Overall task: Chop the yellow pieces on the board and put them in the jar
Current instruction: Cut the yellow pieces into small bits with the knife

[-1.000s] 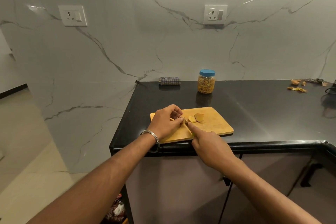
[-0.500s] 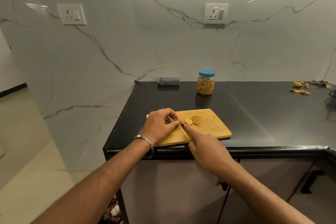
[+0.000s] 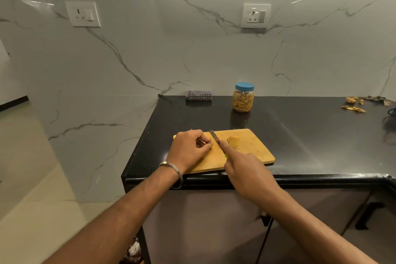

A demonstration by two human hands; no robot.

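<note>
Board (image 3: 252,152) of pale wood lying flat near the front edge of the black desk (image 3: 300,135), one corner hidden under the left hand (image 3: 188,150). Left hand resting on the board's left part, fingers curled, grip pinched on a small yellow piece (image 3: 210,146) between thumb and fingertips. Right hand (image 3: 246,169) over the board's front edge, grip closed round the handle of a knife (image 3: 215,137), forefinger laid along the back of the blade, blade angled away and to the left, just beside the pinched piece. Larger yellow pieces (image 3: 233,142) lying on the board just right of the blade, touching one another. Jar (image 3: 243,97) with blue lid on, upright at the back of the desk near the wall, well apart from the board, already holding yellowish strips. Folded checked cloth (image 3: 198,95) left of the jar, against the wall. Scraps (image 3: 353,108) of peel at the far right of the desk. Metal bangle (image 3: 173,170) on the left wrist.
</note>
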